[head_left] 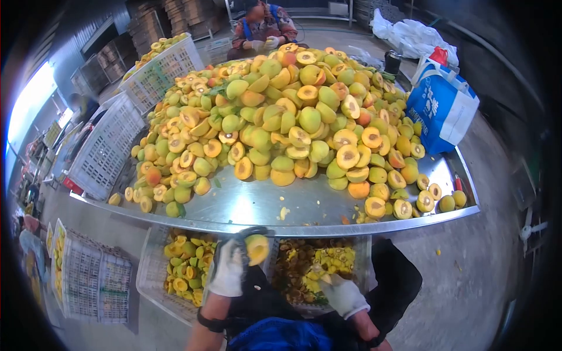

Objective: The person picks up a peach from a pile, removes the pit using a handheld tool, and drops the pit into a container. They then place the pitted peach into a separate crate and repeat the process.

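My left hand (228,270), in a white glove with dark fingertips, is closed on a halved peach (257,250) just below the front edge of the metal table. The peach's cut face is yellow. Over the right-hand crate, my right hand (345,296), also white-gloved, has its fingers curled together; a small pale piece shows at their tips, too blurred to name. Under my left hand stands a crate of peach halves (190,263). The other crate holds brown pits and yellow scraps (331,260).
A large heap of whole and halved peaches (275,117) covers much of the metal table (246,202). White plastic crates (108,146) stand at left, and more (96,281) on the floor. A blue bag (436,108) sits at right. Another person (263,29) works across the table.
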Demonstrator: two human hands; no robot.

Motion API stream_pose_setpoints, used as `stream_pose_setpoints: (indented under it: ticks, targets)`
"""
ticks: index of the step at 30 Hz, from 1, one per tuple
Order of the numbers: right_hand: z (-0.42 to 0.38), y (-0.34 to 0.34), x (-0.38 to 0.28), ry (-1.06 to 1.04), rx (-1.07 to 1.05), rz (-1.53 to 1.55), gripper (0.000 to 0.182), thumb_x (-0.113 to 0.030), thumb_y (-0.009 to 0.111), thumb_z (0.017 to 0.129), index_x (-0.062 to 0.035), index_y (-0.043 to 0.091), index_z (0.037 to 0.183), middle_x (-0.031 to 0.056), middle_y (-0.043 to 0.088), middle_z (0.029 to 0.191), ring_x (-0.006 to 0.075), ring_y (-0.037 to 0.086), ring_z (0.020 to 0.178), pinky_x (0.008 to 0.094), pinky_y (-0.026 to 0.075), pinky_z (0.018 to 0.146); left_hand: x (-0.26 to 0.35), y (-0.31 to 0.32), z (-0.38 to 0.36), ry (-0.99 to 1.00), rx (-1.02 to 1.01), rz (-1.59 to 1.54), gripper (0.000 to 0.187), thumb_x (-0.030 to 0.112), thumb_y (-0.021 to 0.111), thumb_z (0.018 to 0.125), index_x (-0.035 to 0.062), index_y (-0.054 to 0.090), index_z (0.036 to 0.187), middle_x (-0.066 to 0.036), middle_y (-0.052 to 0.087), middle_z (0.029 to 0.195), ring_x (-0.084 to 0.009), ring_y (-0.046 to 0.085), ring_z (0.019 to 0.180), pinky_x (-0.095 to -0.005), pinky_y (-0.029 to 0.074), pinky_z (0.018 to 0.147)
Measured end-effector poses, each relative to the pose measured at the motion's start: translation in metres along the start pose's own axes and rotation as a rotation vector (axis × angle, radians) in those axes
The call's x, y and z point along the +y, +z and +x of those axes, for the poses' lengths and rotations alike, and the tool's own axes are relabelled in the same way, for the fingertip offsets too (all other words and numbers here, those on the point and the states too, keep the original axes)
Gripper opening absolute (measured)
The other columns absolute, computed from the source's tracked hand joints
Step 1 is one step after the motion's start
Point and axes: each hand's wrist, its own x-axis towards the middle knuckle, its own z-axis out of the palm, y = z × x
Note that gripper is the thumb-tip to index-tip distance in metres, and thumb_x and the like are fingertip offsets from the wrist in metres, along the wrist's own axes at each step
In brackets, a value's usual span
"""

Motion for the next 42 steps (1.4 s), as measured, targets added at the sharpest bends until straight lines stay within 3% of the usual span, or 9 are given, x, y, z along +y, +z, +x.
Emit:
stream_pose_setpoints:
  ticks: [1, 6, 16, 18, 23, 25, 28, 30, 42]
  targets:
    - [-0.005, 0.001, 0.008, 0.008, 0.015, 0.019, 0.032, -0.034, 0.058, 0.09, -0.0034, 0.063, 0.1, 0.0255, 0.065, 0.084, 0.0443, 0.063, 0.082, 0.0507, 0.05, 0.072, 0.034, -0.013, -0.007, -0.104, 0.049, -0.189, 0.037, 0.02, 0.046, 0.102, 0.0057, 0.04, 0.136, -0.005, 0.056, 0.103, -0.0143, 0.055, 0.088, -0.027, 0.047, 0.078]
    - [-0.009, 0.02, 0.034, 0.069, 0.053, 0.136, 0.038, -0.038, 0.054, 0.092, -0.0033, 0.063, 0.104, 0.027, 0.065, 0.09, 0.0447, 0.062, 0.089, 0.0496, 0.05, 0.076, 0.117, -0.077, 0.022, 0.427, 0.183, 1.021, 0.043, 0.005, 0.072, 0.07, 0.0067, 0.064, 0.112, -0.018, 0.061, 0.11, -0.0382, 0.057, 0.104, -0.0411, 0.047, 0.089]
    - [-0.01, 0.017, -0.023, -0.043, 0.015, 0.279, 0.027, -0.028, 0.056, 0.092, -0.0029, 0.06, 0.101, 0.0231, 0.064, 0.083, 0.0428, 0.063, 0.081, 0.0454, 0.049, 0.069, 0.075, 0.028, 0.239, 0.046, 0.181, 0.524, 0.061, 0.022, 0.078, 0.074, 0.0017, 0.049, 0.124, -0.02, 0.065, 0.103, -0.0331, 0.064, 0.098, -0.0398, 0.051, 0.084]
    - [-0.001, 0.061, 0.032, -0.286, -0.009, 0.134, 0.05, -0.043, 0.047, 0.097, -0.0022, 0.054, 0.126, 0.0206, 0.064, 0.109, 0.0374, 0.064, 0.088, 0.0459, 0.053, 0.072, 0.074, 0.023, 0.234, 0.104, 0.121, 0.409, 0.056, 0.018, 0.078, 0.074, 0.0013, 0.051, 0.12, -0.016, 0.066, 0.099, -0.027, 0.065, 0.092, -0.0353, 0.052, 0.078]
    - [0.008, 0.001, -0.051, 0.021, -0.017, 0.564, 0.026, -0.024, 0.057, 0.092, -0.0017, 0.061, 0.104, 0.0151, 0.061, 0.074, 0.0256, 0.059, 0.064, 0.0373, 0.048, 0.063, 0.057, 0.009, 0.185, 0.169, -0.169, -0.138, 0.039, 0.0, 0.072, 0.077, 0.001, 0.053, 0.11, -0.009, 0.062, 0.103, -0.0141, 0.061, 0.09, -0.0272, 0.051, 0.072]
    - [0.016, -0.005, -0.079, -0.039, 0.066, 0.517, 0.025, -0.027, 0.06, 0.09, -0.0073, 0.061, 0.106, 0.0203, 0.065, 0.086, 0.0411, 0.062, 0.085, 0.0439, 0.05, 0.072, 0.076, 0.017, 0.134, 0.141, -0.149, -0.23, 0.036, -0.002, 0.069, 0.079, 0.0023, 0.053, 0.111, -0.007, 0.061, 0.1, -0.0138, 0.059, 0.091, -0.0267, 0.05, 0.076]
    - [0.039, -0.011, -0.105, -0.761, 0.472, 0.147, 0.024, -0.019, 0.057, 0.092, -0.0018, 0.06, 0.109, 0.0168, 0.062, 0.075, 0.0323, 0.062, 0.068, 0.0377, 0.049, 0.064, 0.096, 0.037, 0.062, 0.169, -0.173, -0.51, 0.034, -0.004, 0.066, 0.081, 0.0011, 0.053, 0.112, -0.007, 0.061, 0.101, -0.0111, 0.057, 0.087, -0.0241, 0.049, 0.074]
    - [0.032, -0.029, -0.132, -0.328, 0.179, 0.643, 0.024, -0.018, 0.058, 0.092, -0.0014, 0.06, 0.108, 0.0189, 0.064, 0.078, 0.0371, 0.062, 0.071, 0.0391, 0.049, 0.065, 0.098, 0.043, 0.034, 0.148, -0.215, -0.471, 0.041, -0.008, 0.06, 0.081, -0.0013, 0.05, 0.12, -0.011, 0.059, 0.112, -0.016, 0.056, 0.104, -0.0295, 0.046, 0.093]
    - [0.015, -0.028, -0.117, -0.151, 0.197, 0.533, 0.028, -0.023, 0.055, 0.094, -0.0013, 0.06, 0.11, 0.0234, 0.066, 0.089, 0.043, 0.063, 0.083, 0.0437, 0.051, 0.071, 0.049, 0.091, 0.014, 0.025, -0.381, -0.725, 0.047, 0.033, 0.051, 0.098, -0.0002, 0.044, 0.131, -0.008, 0.055, 0.115, -0.0162, 0.057, 0.105, -0.0303, 0.046, 0.093]
